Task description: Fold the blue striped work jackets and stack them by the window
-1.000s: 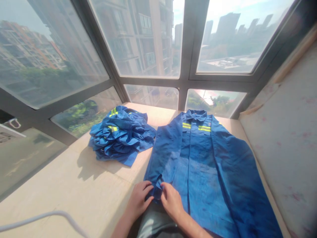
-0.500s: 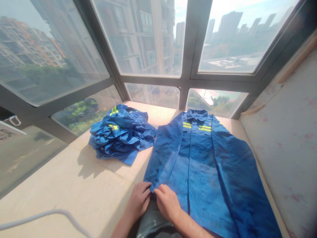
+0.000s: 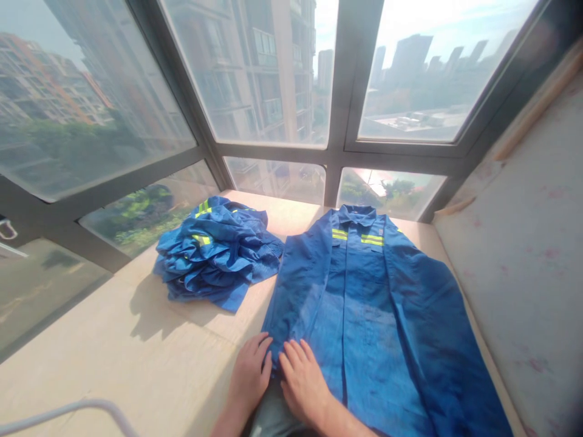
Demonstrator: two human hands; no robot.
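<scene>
A blue work jacket (image 3: 367,321) with yellow reflective stripes lies front up on the pale ledge, its collar toward the window and its sleeves laid down along the body. My right hand (image 3: 303,376) rests flat on the lower end of the left-side sleeve, fingers stretched out. At that sleeve's outer edge, my left hand (image 3: 250,370) touches the cloth near the cuff, its fingers extended and the thumb apart. The cuff itself is partly hidden between the two hands. Further left sits a crumpled pile of blue clothing (image 3: 218,255) with similar yellow stripes.
Grey-framed windows (image 3: 273,149) enclose the wooden ledge (image 3: 182,346) at the back and left. A patterned wall (image 3: 523,273) borders the right side. A pale hose or cable (image 3: 82,405) curves across the lower left. My knee (image 3: 271,406) is below the cuff.
Both hands were pinching the cuff; now their fingers have loosened and spread, with the right hand flattened onto the sleeve. The camera view has shifted slightly.
</scene>
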